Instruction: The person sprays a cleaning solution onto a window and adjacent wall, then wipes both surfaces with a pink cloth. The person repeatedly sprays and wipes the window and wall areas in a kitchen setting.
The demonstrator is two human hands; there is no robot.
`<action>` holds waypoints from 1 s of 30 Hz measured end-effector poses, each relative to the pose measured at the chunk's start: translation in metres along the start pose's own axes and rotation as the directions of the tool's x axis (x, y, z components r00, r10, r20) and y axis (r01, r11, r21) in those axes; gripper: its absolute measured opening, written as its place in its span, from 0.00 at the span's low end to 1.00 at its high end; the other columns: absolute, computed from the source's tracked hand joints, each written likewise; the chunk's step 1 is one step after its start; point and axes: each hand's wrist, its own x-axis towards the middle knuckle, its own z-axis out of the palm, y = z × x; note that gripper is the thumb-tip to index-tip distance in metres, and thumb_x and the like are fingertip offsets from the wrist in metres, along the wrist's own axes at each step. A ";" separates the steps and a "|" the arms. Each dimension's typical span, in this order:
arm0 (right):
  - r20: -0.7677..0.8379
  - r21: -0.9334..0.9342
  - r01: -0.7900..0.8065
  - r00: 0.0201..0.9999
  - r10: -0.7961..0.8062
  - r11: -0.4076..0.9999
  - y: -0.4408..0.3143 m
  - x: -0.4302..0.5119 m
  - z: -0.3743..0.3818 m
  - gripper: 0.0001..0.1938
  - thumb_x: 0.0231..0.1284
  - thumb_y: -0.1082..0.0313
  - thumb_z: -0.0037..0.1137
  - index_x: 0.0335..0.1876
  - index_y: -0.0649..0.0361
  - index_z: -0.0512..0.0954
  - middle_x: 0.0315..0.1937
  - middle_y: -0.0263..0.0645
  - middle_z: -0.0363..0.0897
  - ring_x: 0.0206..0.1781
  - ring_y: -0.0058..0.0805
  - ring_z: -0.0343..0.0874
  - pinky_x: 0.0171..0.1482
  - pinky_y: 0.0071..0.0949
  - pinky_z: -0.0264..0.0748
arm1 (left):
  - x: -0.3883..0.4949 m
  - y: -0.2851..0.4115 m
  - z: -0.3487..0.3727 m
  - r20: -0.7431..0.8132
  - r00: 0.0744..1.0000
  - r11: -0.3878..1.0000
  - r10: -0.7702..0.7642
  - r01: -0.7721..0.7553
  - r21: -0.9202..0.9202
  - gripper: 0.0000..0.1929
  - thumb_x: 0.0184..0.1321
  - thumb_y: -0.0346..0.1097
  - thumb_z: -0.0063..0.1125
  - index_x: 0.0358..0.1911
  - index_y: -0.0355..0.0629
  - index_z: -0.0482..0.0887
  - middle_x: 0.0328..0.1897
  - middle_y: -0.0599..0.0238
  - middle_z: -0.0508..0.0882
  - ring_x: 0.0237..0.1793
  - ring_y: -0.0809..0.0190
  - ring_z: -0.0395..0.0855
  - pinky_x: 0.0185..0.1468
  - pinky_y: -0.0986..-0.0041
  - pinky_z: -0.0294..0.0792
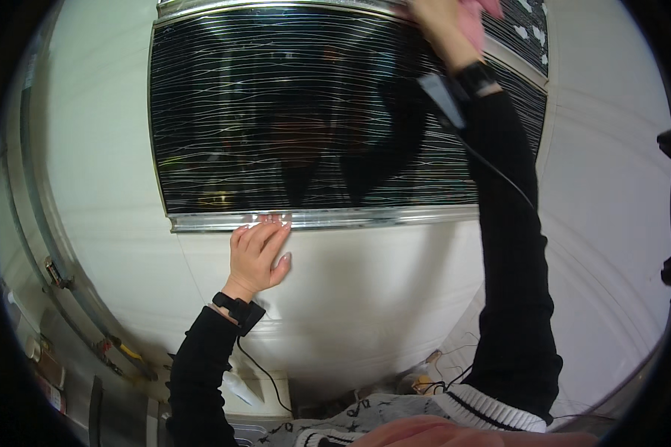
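Note:
My left hand [261, 254] rests its fingertips on the shiny metal rail [369, 218] along the lower edge of a black cabinet panel. Its thumb stands apart, and the fingertips are mirrored in the rail. The glossy panel [291, 112] has thin wavy pale lines and reflects dark shapes. At the top edge of the view, my right hand [439, 22] is on a pink cloth [472, 25], blurred and partly cut off. The cloth lies against the upper right of the panel. Each wrist wears a black strap with a cable.
Another patterned panel [528, 33] with white patches is at the upper right. White wall [100, 139] surrounds the cabinet. Pipes with a valve [56, 274] run down the left. Below are a white bottle [240, 388], jars [47, 363] and loose wires [442, 380].

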 end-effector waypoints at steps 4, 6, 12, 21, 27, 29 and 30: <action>0.054 0.151 0.148 0.986 -0.158 0.977 -0.062 0.024 0.034 0.18 0.70 0.54 0.46 0.41 0.61 0.81 0.25 0.43 0.83 0.30 0.41 0.82 0.34 0.42 0.76 | 0.002 -0.001 -0.003 0.018 1.000 1.000 -0.019 0.019 -0.004 0.27 0.49 0.43 0.62 0.57 0.52 0.83 0.55 0.70 0.80 0.56 0.61 0.75 0.63 0.64 0.59; 0.062 0.151 0.140 0.987 -0.151 0.979 -0.064 0.025 0.029 0.18 0.70 0.53 0.46 0.40 0.60 0.80 0.24 0.42 0.82 0.29 0.40 0.81 0.33 0.41 0.76 | 0.003 -0.002 -0.003 -0.011 1.000 1.000 0.006 -0.005 0.024 0.26 0.48 0.43 0.62 0.56 0.52 0.83 0.54 0.70 0.80 0.54 0.61 0.76 0.63 0.64 0.59; 0.005 0.041 -0.277 0.961 0.277 0.960 0.036 -0.007 -0.035 0.18 0.71 0.50 0.46 0.38 0.59 0.79 0.23 0.39 0.79 0.26 0.36 0.79 0.30 0.37 0.74 | 0.004 0.000 -0.001 -0.018 1.000 0.998 -0.003 0.004 0.060 0.27 0.47 0.45 0.64 0.55 0.52 0.83 0.52 0.69 0.79 0.52 0.62 0.76 0.62 0.64 0.59; 0.070 0.205 -0.523 0.851 0.520 0.828 0.053 -0.017 -0.060 0.20 0.71 0.47 0.47 0.35 0.58 0.76 0.20 0.36 0.75 0.22 0.30 0.75 0.26 0.32 0.71 | 0.007 0.006 0.005 -0.056 0.998 0.999 -0.039 0.040 0.025 0.28 0.45 0.47 0.65 0.54 0.52 0.83 0.52 0.69 0.78 0.53 0.59 0.73 0.60 0.62 0.59; 0.163 0.144 -0.221 0.967 0.197 0.965 0.049 0.013 -0.024 0.22 0.71 0.44 0.47 0.33 0.56 0.75 0.19 0.33 0.73 0.19 0.26 0.72 0.23 0.28 0.69 | 0.004 0.001 0.004 -0.065 0.998 0.999 -0.019 0.021 0.039 0.25 0.46 0.45 0.62 0.51 0.49 0.83 0.50 0.68 0.79 0.51 0.58 0.75 0.57 0.62 0.61; 0.118 0.113 -0.303 0.950 0.290 0.946 0.082 0.010 -0.039 0.22 0.71 0.43 0.47 0.32 0.56 0.74 0.18 0.32 0.72 0.18 0.25 0.71 0.22 0.27 0.69 | 0.003 0.000 0.005 -0.054 0.999 0.999 0.002 0.001 0.048 0.26 0.46 0.43 0.60 0.52 0.45 0.81 0.50 0.63 0.78 0.50 0.54 0.76 0.56 0.59 0.61; 0.089 0.102 -0.357 0.933 0.349 0.928 0.101 0.007 -0.049 0.22 0.71 0.43 0.47 0.32 0.56 0.74 0.18 0.32 0.72 0.17 0.24 0.71 0.22 0.26 0.68 | 0.003 -0.001 0.006 -0.056 0.998 0.998 0.001 0.002 0.056 0.26 0.46 0.43 0.60 0.52 0.45 0.81 0.50 0.63 0.78 0.50 0.54 0.76 0.56 0.59 0.61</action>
